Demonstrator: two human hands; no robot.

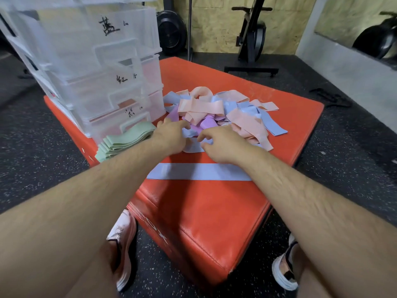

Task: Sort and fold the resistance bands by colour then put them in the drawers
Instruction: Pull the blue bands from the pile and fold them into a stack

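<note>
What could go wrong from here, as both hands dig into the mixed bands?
The pile is tangled: pulling one band could drag other colours along.
The green stack sits at the box edge beside the left forearm; a nudge might tip it off.
The flat blue band lies under both forearms and could get swept.

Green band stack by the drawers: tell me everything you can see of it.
The green band stack is several pale green, fabric-looking bands folded flat and layered, edges roughly aligned. It lies on the red padded box near its left edge, just in front of the clear drawer unit. Its far end runs to the wrist of the left hand; whether they touch is unclear.
</note>
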